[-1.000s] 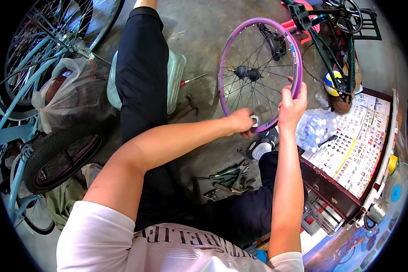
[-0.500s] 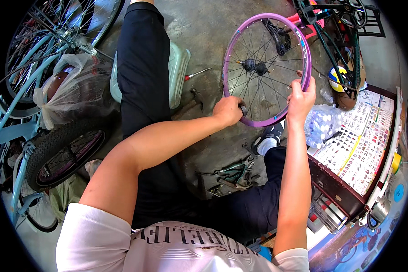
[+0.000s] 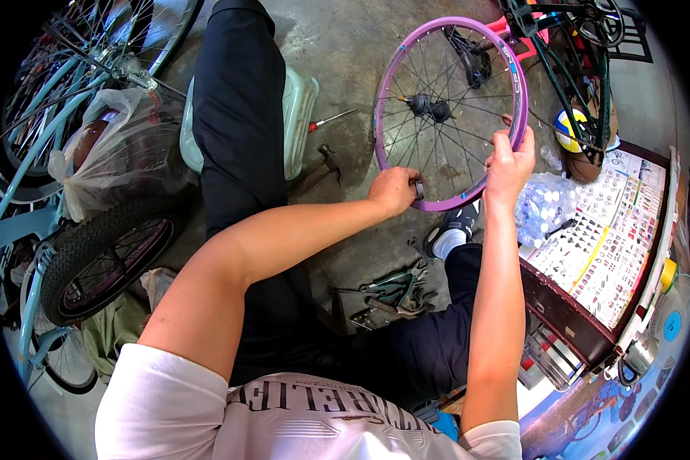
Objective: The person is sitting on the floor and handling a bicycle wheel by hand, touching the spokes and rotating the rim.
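Note:
A purple bicycle wheel without a tire is held up in front of me, its black spokes running to a dark hub. My right hand is closed round the rim at its lower right side. Down at the bottom of the rim, my left hand pinches a small dark tool against the inner edge near the spokes. The tool's exact kind is too small to tell, and the fingers cover part of it.
A hammer and a red-handled screwdriver lie on the floor beside a pale green plastic stool. Pliers and other tools lie between my legs. Bagged bottles and a dark red case stand right; bicycles crowd the left.
My left hand has shifted slightly right along the bottom of the rim with the small tool. The wheel has tilted or moved a little; my right hand keeps its grip.

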A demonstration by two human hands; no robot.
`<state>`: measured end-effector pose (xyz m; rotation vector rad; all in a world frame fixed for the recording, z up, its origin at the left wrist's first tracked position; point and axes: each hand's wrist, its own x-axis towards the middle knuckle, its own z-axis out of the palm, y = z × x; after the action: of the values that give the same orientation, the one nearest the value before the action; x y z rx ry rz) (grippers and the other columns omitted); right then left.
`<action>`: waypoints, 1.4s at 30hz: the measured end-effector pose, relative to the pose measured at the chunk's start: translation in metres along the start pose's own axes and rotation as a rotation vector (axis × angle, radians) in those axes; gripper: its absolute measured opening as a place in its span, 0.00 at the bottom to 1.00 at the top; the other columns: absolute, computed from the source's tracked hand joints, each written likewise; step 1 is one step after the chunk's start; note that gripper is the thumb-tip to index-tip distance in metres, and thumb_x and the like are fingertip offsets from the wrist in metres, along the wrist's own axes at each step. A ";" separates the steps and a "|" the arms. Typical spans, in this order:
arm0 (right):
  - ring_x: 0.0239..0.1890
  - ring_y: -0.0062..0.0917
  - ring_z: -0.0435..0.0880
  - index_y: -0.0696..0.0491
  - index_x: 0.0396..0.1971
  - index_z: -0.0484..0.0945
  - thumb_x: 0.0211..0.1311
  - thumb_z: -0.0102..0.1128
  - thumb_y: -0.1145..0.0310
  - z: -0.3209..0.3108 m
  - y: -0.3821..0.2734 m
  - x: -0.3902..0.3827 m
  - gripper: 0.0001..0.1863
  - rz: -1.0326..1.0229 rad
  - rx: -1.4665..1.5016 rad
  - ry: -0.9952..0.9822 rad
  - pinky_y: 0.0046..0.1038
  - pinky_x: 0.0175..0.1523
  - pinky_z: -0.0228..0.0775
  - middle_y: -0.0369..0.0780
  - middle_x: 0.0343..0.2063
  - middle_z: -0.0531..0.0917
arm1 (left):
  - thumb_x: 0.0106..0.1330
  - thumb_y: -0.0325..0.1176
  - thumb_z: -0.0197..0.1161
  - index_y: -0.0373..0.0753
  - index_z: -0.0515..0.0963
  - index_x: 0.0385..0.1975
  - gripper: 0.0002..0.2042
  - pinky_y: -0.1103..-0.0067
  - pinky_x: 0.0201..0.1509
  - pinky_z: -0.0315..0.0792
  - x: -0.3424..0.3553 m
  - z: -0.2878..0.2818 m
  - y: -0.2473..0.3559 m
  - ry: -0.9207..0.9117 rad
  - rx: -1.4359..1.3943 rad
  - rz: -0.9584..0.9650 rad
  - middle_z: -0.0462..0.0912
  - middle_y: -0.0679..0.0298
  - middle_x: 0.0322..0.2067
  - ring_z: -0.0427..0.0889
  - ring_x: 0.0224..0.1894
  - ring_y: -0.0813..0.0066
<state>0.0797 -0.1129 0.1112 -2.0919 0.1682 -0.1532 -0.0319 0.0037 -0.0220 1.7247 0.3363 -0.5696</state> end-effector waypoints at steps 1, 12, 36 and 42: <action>0.19 0.11 0.69 0.55 0.50 0.80 0.63 0.58 0.72 0.000 0.003 0.001 0.16 -0.015 0.010 -0.002 0.18 0.23 0.60 0.31 0.28 0.79 | 0.65 0.26 0.61 0.42 0.87 0.48 0.14 0.66 0.50 0.80 0.000 0.001 0.000 0.021 0.038 0.028 0.90 0.52 0.39 0.89 0.42 0.55; 0.29 0.14 0.74 0.58 0.47 0.80 0.61 0.59 0.72 0.001 0.002 0.002 0.15 0.014 0.020 0.006 0.21 0.36 0.67 0.31 0.30 0.80 | 0.65 0.22 0.57 0.36 0.82 0.55 0.18 0.72 0.43 0.79 0.008 0.010 -0.020 -0.096 -0.329 -0.003 0.87 0.61 0.42 0.85 0.37 0.73; 0.27 0.14 0.74 0.57 0.45 0.79 0.61 0.59 0.71 -0.003 0.000 0.002 0.13 0.044 0.011 0.012 0.22 0.34 0.67 0.31 0.29 0.79 | 0.73 0.40 0.65 0.42 0.81 0.45 0.10 0.82 0.29 0.70 0.010 -0.016 0.019 -0.449 -0.715 -0.401 0.85 0.73 0.40 0.74 0.28 0.85; 0.26 0.13 0.73 0.57 0.46 0.79 0.60 0.58 0.72 -0.001 0.000 0.003 0.14 0.067 0.035 0.029 0.21 0.32 0.65 0.31 0.29 0.79 | 0.74 0.42 0.65 0.41 0.81 0.45 0.11 0.82 0.31 0.72 0.012 -0.011 0.016 -0.394 -0.653 -0.356 0.85 0.73 0.42 0.74 0.29 0.85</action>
<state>0.0820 -0.1146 0.1117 -2.0475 0.2512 -0.1448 -0.0118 0.0093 -0.0136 0.9028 0.4850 -0.9215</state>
